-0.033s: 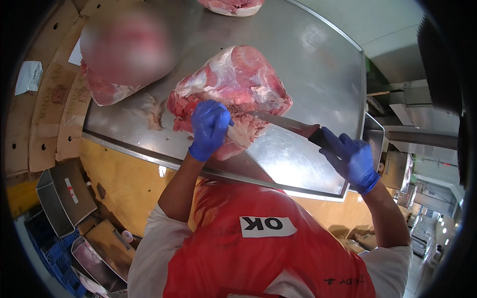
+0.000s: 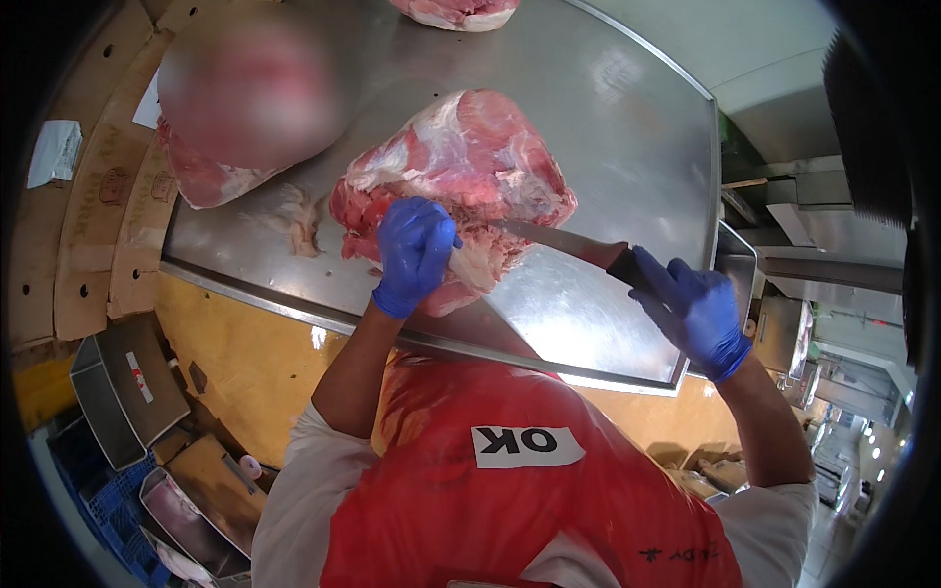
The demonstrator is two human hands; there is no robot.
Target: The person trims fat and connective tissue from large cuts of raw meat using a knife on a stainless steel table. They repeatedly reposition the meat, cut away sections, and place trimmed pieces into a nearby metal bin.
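A large piece of raw meat [image 2: 480, 157], pink with white fat and membrane, lies on a steel table [image 2: 627, 186] in front of me. My left hand [image 2: 416, 253], in a blue glove, is closed on a pale, fatty flap at its near edge. In my right hand [image 2: 698, 312], also blue-gloved, is the dark handle of a knife [image 2: 559, 240]. The blade points left, and its tip meets the ragged cut part of the meat, just right of my left hand. The fingertips of my left hand are partly hidden.
Another big meat piece [image 2: 211, 176], partly blurred, lies at the table's far left, with a fatty scrap [image 2: 297, 220] near it. A third piece [image 2: 461, 12] is at the far edge. Cardboard boxes [image 2: 88, 216] line the left side; metal bins [image 2: 132, 392] stand below left.
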